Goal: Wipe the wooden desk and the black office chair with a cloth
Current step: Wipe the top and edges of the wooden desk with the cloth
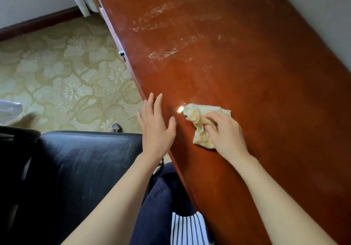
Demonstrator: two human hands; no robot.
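On my feed the right hand [226,132] is low-centre of frame, fingers [212,115] curled into a crumpled cream-yellow cloth [201,119], holding it down on the glossy red-brown wooden table [247,92]. Left hand [155,125] is just left of it at the table's edge, fingers [158,102] straight & slightly spread, holding nothing; can't tell if it touches the wood. Whitish smear streaks [163,52] cross the tabletop, upper centre. Black leather office chair [76,168] sits lower left, beside the table edge. Beige floral-patterned carpet [57,73] fills mid-left.
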